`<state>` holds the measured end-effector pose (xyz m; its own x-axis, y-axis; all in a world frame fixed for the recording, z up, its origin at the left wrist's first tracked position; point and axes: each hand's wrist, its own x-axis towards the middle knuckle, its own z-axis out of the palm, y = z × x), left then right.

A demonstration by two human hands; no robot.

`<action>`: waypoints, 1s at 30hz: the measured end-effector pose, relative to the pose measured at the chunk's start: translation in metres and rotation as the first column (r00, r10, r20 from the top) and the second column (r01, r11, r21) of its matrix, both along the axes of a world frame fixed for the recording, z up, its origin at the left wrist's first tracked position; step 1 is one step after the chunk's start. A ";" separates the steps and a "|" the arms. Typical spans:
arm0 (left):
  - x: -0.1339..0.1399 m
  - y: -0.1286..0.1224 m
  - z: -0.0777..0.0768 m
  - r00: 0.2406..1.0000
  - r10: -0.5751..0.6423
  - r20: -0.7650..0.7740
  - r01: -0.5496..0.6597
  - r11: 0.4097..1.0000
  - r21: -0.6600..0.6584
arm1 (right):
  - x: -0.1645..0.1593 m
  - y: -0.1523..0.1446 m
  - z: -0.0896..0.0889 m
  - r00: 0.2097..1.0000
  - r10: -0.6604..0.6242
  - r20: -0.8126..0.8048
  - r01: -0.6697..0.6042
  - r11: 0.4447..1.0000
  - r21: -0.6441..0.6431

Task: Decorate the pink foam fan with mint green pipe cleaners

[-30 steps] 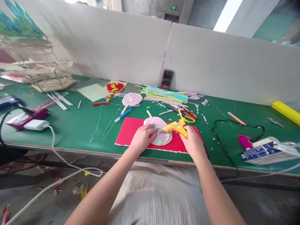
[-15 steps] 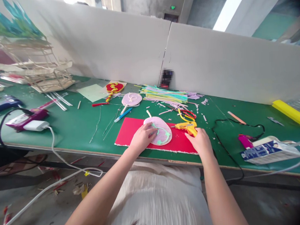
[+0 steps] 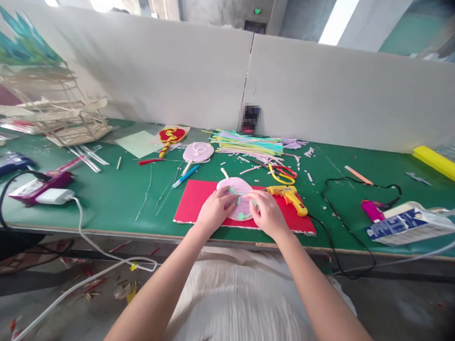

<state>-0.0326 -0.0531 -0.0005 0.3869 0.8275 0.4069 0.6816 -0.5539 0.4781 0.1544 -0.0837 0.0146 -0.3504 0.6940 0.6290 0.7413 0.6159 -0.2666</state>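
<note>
A round pale-purple fan (image 3: 233,185) with a mint-green strip design lies on a red board (image 3: 193,199), its short handle pointing away from me. My left hand (image 3: 216,206) rests on the fan's left side, fingers bent together at the green strip. From the right, my right hand (image 3: 266,209) has its fingers closed over the design, partly hiding it. Both sets of fingertips touch the fan's face; what they pinch there is too small to make out fully. The yellow hot glue gun (image 3: 289,195) lies on the board just beyond my right hand, untouched.
Behind the board lie scissors (image 3: 282,174), a pile of coloured strips (image 3: 249,143), another purple fan (image 3: 198,151) and a blue pen (image 3: 186,176). A black cord (image 3: 332,231) runs rightward near a carton (image 3: 411,225). Left stand a power strip (image 3: 43,186) and a stick model (image 3: 67,117).
My right hand has let go of the glue gun, leaving it on the board, and moved left onto the fan. My left hand stays at the green strip.
</note>
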 end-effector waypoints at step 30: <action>0.000 0.000 0.002 1.000 0.001 0.011 0.000 1.000 -0.023 | -0.001 -0.001 -0.007 1.000 0.010 0.001 -0.009 0.995 -0.099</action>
<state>-0.0329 -0.0531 0.0010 0.3818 0.8368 0.3923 0.6763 -0.5423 0.4985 0.1534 -0.0848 0.0078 -0.3581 0.7494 0.5569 0.7359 0.5936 -0.3256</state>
